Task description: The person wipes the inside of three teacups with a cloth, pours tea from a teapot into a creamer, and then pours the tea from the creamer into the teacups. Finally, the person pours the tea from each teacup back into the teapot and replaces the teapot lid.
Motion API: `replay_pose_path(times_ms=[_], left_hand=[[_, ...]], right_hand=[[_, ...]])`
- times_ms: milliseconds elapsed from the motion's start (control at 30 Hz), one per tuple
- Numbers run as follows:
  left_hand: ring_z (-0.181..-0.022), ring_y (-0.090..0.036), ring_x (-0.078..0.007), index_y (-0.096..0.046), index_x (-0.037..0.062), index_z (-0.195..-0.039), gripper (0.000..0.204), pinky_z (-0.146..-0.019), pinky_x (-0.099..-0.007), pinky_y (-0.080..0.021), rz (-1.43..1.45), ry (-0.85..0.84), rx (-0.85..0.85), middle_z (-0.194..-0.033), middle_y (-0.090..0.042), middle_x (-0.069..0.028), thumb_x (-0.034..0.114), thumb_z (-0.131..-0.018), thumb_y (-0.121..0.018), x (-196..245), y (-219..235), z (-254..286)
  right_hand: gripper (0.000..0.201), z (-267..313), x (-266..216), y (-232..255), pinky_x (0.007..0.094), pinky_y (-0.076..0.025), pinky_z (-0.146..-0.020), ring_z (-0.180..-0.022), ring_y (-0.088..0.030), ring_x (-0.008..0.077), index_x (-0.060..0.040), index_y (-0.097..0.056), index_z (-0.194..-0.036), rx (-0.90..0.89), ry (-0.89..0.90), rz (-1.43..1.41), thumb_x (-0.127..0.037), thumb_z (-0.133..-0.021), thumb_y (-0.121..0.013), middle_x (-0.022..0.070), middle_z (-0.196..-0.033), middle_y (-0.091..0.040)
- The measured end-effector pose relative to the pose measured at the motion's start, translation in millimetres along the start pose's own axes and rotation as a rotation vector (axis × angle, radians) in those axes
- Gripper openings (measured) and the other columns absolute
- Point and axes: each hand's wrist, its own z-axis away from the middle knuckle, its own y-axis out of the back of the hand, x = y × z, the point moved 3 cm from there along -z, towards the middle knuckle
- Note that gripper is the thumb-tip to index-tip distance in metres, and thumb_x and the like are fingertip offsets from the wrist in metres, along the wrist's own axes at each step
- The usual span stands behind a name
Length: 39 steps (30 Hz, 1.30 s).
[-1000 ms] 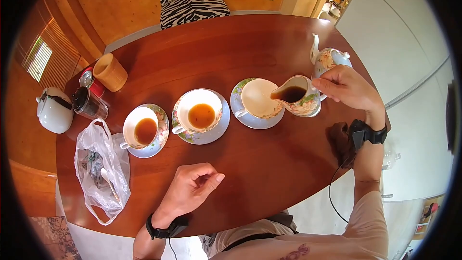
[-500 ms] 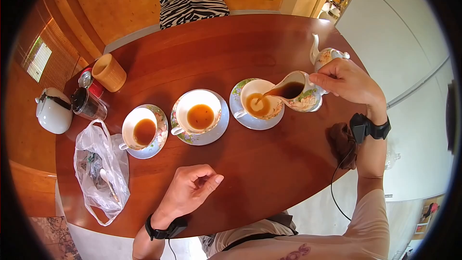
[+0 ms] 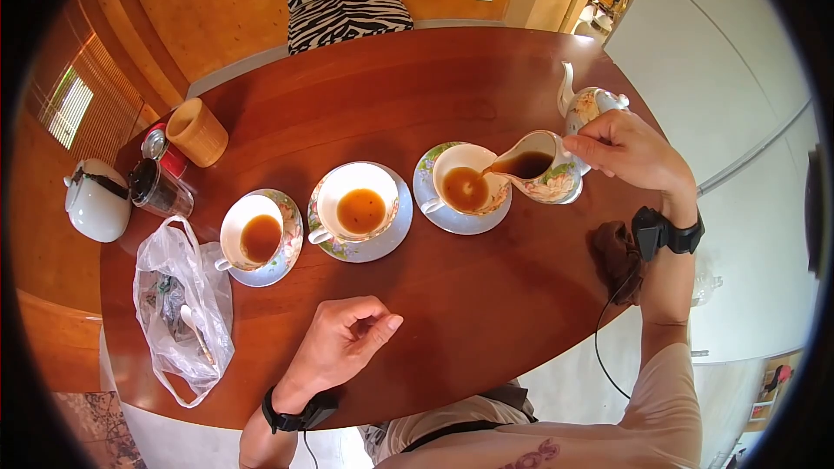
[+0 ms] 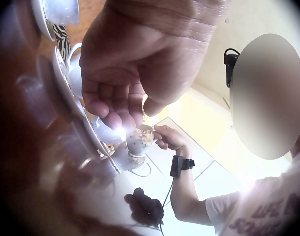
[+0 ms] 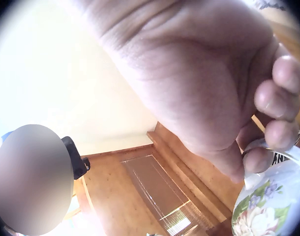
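Observation:
My right hand (image 3: 627,149) grips the handle of a small floral milk jug (image 3: 549,181), tilted to the left with dark tea inside. A thin brown stream runs from its spout into the right-hand teacup (image 3: 472,156), which holds tea and stands on a blue saucer (image 3: 465,224). In the right wrist view, the thumb and fingers close round the handle of the jug (image 5: 268,206). My left hand (image 3: 346,343) hangs loosely curled near the table's front edge and holds nothing. The middle teacup (image 3: 358,174) and the left teacup (image 3: 252,230) both contain tea.
A floral teapot (image 3: 589,102) stands behind my right hand. Left on the wooden table (image 3: 486,313) are a plastic bag (image 3: 187,313), a bamboo cup (image 3: 198,132), a red can (image 3: 167,152), a dark-lidded clear container (image 3: 161,187) and a white pot (image 3: 97,200). A brown cloth (image 3: 617,262) lies right.
The jug has tipped further and tea has begun flowing from its spout. The right-hand cup, seen without tea a second ago, now has brown tea in it. The left hand stays put.

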Motion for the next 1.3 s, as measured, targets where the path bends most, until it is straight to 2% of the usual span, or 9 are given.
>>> replay_pose_path(times_ms=[33, 133, 200, 233, 300, 433, 567, 767, 1300], left_hand=[[-0.059, -0.049, -0.0067, -0.065, -0.0034, -0.085, 0.021, -0.054, -0.0248, -0.043, 0.002, 0.004, 0.000, -0.068, -0.059, -0.0036, 0.011, -0.099, -0.071, 0, 0, 0], [-0.059, -0.049, -0.0065, -0.065, -0.0034, -0.085, 0.021, -0.053, -0.0248, -0.042, -0.003, 0.006, -0.005, -0.068, -0.058, -0.0035, 0.010, -0.099, -0.071, 1, 0, 0], [-0.059, -0.049, -0.0063, -0.065, -0.0034, -0.085, 0.021, -0.053, -0.0247, -0.042, 0.002, 0.016, -0.006, -0.068, -0.058, -0.0033, 0.010, -0.099, -0.071, 0, -1, 1], [-0.059, -0.049, -0.0062, -0.065, -0.0034, -0.085, 0.021, -0.054, -0.0247, -0.042, 0.007, 0.028, -0.007, -0.067, -0.058, -0.0032, 0.010, -0.099, -0.071, 0, -1, 1], [-0.059, -0.049, -0.0060, -0.065, -0.0034, -0.085, 0.021, -0.053, -0.0247, -0.042, -0.003, 0.019, -0.011, -0.067, -0.058, -0.0030, 0.010, -0.099, -0.071, 0, -1, 1], [-0.060, -0.048, -0.0055, -0.064, -0.0029, -0.083, 0.021, -0.054, -0.0244, -0.042, -0.006, 0.018, -0.012, -0.067, -0.058, -0.0024, 0.010, -0.099, -0.071, -2, -1, 1], [-0.059, -0.048, -0.0055, -0.064, -0.0027, -0.083, 0.022, -0.054, -0.0243, -0.042, -0.015, 0.011, -0.007, -0.066, -0.057, -0.0021, 0.010, -0.099, -0.071, -2, -1, 1], [-0.058, -0.048, -0.0062, -0.064, -0.0027, -0.083, 0.023, -0.054, -0.0244, -0.042, -0.020, 0.000, -0.008, -0.066, -0.057, -0.0019, 0.011, -0.100, -0.071, 1, -1, 1], [-0.057, -0.048, -0.0071, -0.063, -0.0024, -0.083, 0.023, -0.052, -0.0252, -0.042, -0.029, 0.001, -0.014, -0.065, -0.056, -0.0033, 0.011, -0.099, -0.071, 0, -1, 1]], right_hand=[[0.047, 2, 3, 1, 0.0287, -0.036, -0.048, -0.051, -0.048, 0.0088, -0.0005, -0.068, -0.073, 0.002, -0.001, 0.001, -0.036, -0.104, -0.062, 0.0005, -0.055, -0.051], [0.051, 9, 24, -6, 0.0244, -0.040, -0.045, -0.049, -0.053, 0.0087, -0.0054, -0.060, -0.070, -0.099, -0.211, -0.280, -0.041, -0.106, -0.059, -0.0001, -0.057, -0.055], [0.050, 13, 48, -21, 0.0224, -0.046, -0.043, -0.048, -0.059, 0.0102, -0.0109, -0.053, -0.071, 0.080, -0.242, -0.625, -0.045, -0.107, -0.056, 0.0027, -0.061, -0.061], [0.050, 12, 53, -29, 0.0224, -0.046, -0.043, -0.048, -0.059, 0.0102, -0.0109, -0.053, -0.071, 0.081, -0.243, -0.626, -0.045, -0.107, -0.056, 0.0027, -0.061, -0.061], [0.045, 9, 60, -40, 0.0289, -0.050, -0.049, -0.050, -0.059, 0.0168, -0.0056, -0.056, -0.085, 0.137, -0.155, -0.870, -0.045, -0.107, -0.053, 0.0072, -0.071, -0.063], [0.046, -11, 61, -60, 0.0277, -0.054, -0.053, -0.058, -0.066, 0.0183, -0.0090, -0.052, -0.080, 0.187, -0.128, -0.928, -0.044, -0.109, -0.050, 0.0088, -0.074, -0.066], [0.048, -44, 71, -80, 0.0284, -0.056, -0.056, -0.061, -0.067, 0.0164, -0.0100, -0.053, -0.079, 0.292, -0.121, -0.898, -0.047, -0.109, -0.049, 0.0080, -0.075, -0.065], [0.046, -92, 107, -103, 0.0262, -0.058, -0.056, -0.060, -0.066, 0.0136, -0.0107, -0.054, -0.084, 0.303, -0.113, -0.895, -0.051, -0.107, -0.052, 0.0052, -0.075, -0.066], [0.048, -107, 123, -118, 0.0253, -0.055, -0.054, -0.058, -0.064, 0.0124, -0.0116, -0.054, -0.080, 0.264, -0.113, -0.892, -0.050, -0.109, -0.049, 0.0038, -0.074, -0.064]])
